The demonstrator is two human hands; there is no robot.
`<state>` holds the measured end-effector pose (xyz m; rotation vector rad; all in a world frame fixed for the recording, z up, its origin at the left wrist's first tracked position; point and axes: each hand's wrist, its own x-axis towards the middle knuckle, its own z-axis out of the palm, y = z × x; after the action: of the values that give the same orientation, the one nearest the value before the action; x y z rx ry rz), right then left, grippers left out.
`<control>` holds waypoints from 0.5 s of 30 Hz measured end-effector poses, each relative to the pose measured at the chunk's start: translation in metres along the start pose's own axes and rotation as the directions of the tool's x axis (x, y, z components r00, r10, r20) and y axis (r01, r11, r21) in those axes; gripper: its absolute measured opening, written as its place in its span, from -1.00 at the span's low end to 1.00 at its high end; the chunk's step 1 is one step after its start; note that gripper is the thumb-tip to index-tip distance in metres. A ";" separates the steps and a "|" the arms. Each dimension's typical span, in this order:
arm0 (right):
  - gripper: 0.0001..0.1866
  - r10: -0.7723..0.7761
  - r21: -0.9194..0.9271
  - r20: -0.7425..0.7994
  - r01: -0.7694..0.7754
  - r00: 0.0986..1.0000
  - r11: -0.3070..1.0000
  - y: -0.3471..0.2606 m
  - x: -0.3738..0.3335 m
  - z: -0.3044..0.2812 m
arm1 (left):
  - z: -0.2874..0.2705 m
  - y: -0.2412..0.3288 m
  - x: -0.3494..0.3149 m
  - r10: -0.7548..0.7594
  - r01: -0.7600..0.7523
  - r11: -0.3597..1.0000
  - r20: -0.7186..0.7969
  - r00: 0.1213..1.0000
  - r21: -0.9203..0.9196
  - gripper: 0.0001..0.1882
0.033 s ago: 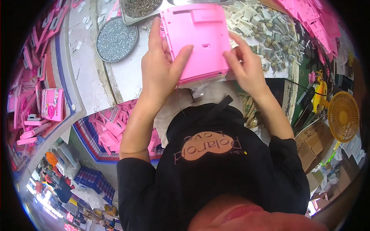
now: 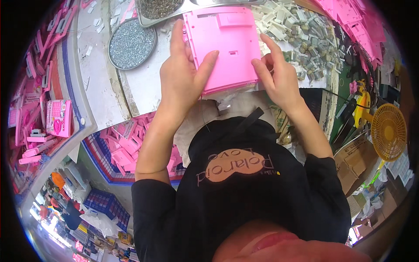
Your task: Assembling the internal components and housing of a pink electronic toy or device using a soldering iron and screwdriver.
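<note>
Pink housing (image 2: 231, 43) held over the near part of the table (image 2: 142, 89), right of the screws (image 2: 131, 46): the left hand (image 2: 183, 76) grips its left edge, thumb across the upper face, while the right hand (image 2: 281, 81) has its thumb at the right edge, the hold of its fingers beneath being hidden. Steady, light pressure from both sides should best keep it level. Compared with the earlier frame, the right index finger lies slightly farther from the edge.
</note>
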<state>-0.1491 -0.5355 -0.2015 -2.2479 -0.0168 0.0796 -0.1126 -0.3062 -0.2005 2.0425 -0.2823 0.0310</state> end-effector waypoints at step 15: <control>-0.45 -0.423 -0.297 0.143 0.447 0.895 0.844 0.017 0.021 0.009 | -0.006 -0.008 -0.031 -0.191 0.191 0.942 -0.026 0.981 0.276 -0.31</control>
<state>-0.1290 -0.5382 -0.2211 -2.5093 -0.6226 -0.0966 -0.1399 -0.2916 -0.2094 2.3409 -0.0807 -0.0535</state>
